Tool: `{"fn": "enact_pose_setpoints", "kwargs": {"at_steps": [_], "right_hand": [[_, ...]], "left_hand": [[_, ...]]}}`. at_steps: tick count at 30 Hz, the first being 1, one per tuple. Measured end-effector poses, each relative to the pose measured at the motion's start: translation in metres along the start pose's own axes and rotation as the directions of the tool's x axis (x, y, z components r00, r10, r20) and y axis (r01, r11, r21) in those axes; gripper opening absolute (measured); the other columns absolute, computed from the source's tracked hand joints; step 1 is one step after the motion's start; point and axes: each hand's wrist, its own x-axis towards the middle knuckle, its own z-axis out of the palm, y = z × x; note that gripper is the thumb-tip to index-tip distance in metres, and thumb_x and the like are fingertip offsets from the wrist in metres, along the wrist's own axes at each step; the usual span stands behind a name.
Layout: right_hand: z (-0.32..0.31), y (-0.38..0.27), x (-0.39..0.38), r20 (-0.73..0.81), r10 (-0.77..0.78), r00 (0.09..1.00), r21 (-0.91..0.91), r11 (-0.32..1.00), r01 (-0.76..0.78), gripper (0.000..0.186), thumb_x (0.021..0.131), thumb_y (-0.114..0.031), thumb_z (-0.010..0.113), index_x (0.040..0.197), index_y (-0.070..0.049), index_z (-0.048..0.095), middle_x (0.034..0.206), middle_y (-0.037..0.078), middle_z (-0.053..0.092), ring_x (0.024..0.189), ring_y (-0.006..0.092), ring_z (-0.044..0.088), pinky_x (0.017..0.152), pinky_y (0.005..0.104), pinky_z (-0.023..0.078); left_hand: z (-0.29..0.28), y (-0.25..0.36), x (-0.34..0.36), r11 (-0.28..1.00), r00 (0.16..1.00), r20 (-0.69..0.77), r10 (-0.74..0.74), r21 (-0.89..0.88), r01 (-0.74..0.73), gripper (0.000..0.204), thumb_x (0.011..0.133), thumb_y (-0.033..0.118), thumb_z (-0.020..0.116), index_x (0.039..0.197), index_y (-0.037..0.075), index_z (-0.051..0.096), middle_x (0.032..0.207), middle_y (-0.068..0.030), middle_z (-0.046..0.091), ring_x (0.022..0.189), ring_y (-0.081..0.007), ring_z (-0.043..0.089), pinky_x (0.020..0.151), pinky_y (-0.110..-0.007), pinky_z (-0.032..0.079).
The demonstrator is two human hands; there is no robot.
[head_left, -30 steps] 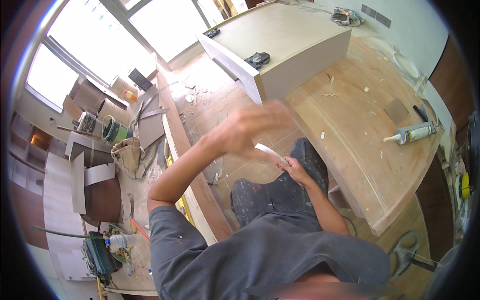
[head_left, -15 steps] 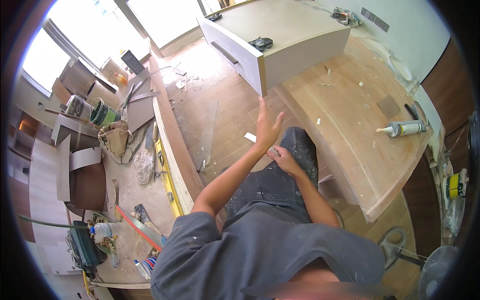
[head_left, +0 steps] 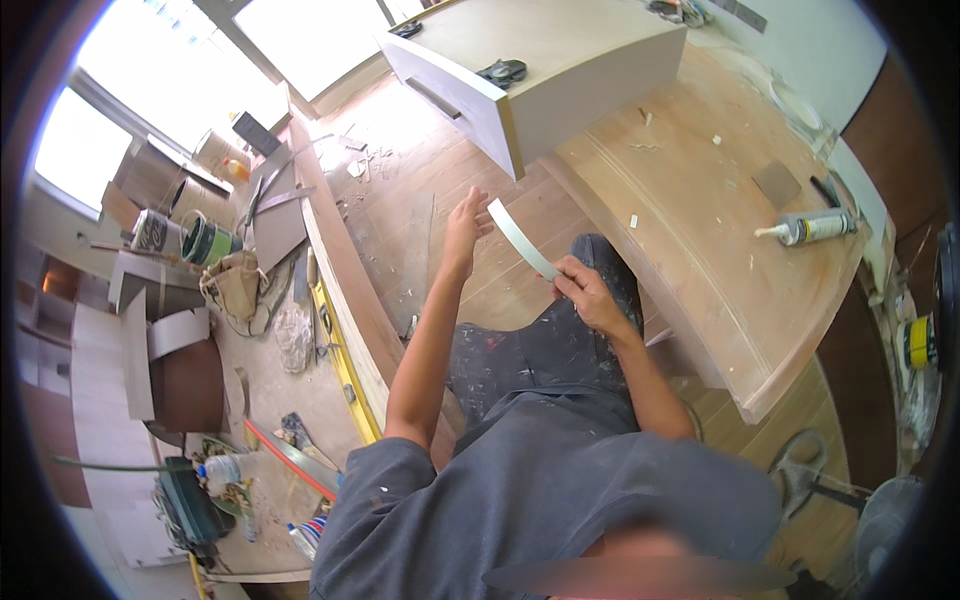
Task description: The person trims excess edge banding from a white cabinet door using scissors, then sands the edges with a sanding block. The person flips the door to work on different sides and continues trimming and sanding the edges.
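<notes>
A thin, pale, curved strip (head_left: 518, 243) rises from my right hand (head_left: 592, 297), which pinches its lower end above my right knee. Its upper end stands close to my left hand (head_left: 466, 232), whose fingers are stretched out and hold nothing that I can see. Just beyond the strip is the lower corner of a white drawer-like panel (head_left: 460, 105) with a slot handle. This panel fronts a cabinet piece with a curved side (head_left: 600, 85), and a dark crumpled item (head_left: 502, 72) lies on top.
To the right, a curved wooden board (head_left: 690, 220) carries a sealant cartridge (head_left: 815, 227) and small scraps. On the left, a bench (head_left: 265, 400) holds a yellow spirit level (head_left: 345, 370), buckets (head_left: 210, 243), a cloth pouch (head_left: 237, 287) and a saw-like tool (head_left: 290, 460). A fan (head_left: 890, 530) stands at lower right.
My right hand has lifted and turned, so the strip now points up and to the left. My left hand has moved left and down, away from the panel corner.
</notes>
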Motion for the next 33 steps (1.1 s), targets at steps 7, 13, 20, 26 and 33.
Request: {"fn": "enact_pose_setpoints", "kwargs": {"at_steps": [7,13,20,26,33], "right_hand": [[-0.007,0.001,0.039,-0.129,0.102,0.986,0.369,0.928,-0.048,0.024,0.098,-0.018,0.071,0.114,0.000,0.068,0.094,0.004,0.068,0.087,0.0104,0.065,0.080,0.0248,0.052],[0.008,0.012,0.083,-0.279,0.194,0.940,0.607,0.795,0.016,0.024,0.093,-0.019,0.078,0.107,-0.004,0.065,0.101,0.006,0.069,0.091,0.0145,0.070,0.085,0.0270,0.057],[0.023,0.004,0.112,-0.289,0.254,0.923,0.834,0.541,0.112,0.028,0.092,-0.010,0.077,0.114,0.000,0.062,0.109,0.010,0.067,0.098,0.0188,0.069,0.092,0.0299,0.058],[0.027,0.004,0.120,-0.341,0.247,0.907,0.861,0.470,0.196,0.027,0.093,-0.003,0.074,0.115,0.003,0.060,0.109,0.012,0.067,0.101,0.0212,0.070,0.095,0.0313,0.058],[0.026,0.000,0.129,-0.373,0.297,0.879,0.849,0.491,0.194,0.025,0.091,-0.004,0.075,0.112,0.003,0.062,0.104,0.011,0.069,0.096,0.0203,0.071,0.092,0.0304,0.059]], "left_hand": [[0.022,0.075,-0.050,0.954,0.941,0.163,0.297,-0.005,-0.300,0.038,0.102,0.028,0.066,0.123,-0.004,0.062,0.106,-0.0088,0.071,0.094,-0.0141,0.068,0.078,-0.027,0.050],[0.044,0.113,-0.047,0.725,0.824,0.154,0.545,0.406,-0.556,0.022,0.094,0.013,0.073,0.109,-0.001,0.068,0.093,-0.0053,0.071,0.085,-0.0128,0.067,0.074,-0.027,0.051],[0.078,0.130,-0.043,0.434,0.611,0.128,0.781,0.591,-0.680,0.018,0.091,0.010,0.075,0.106,0.002,0.072,0.093,-0.0061,0.069,0.083,-0.0132,0.065,0.072,-0.029,0.053],[0.084,0.138,-0.018,0.291,0.468,0.126,0.875,0.636,-0.715,0.022,0.088,0.006,0.079,0.109,0.004,0.075,0.097,-0.0062,0.065,0.090,-0.0157,0.064,0.071,-0.029,0.052],[0.084,0.143,-0.006,0.206,0.420,0.176,0.890,0.667,-0.716,0.021,0.089,0.006,0.078,0.109,0.003,0.076,0.097,-0.0062,0.065,0.085,-0.0155,0.063,0.071,-0.030,0.052]]}}
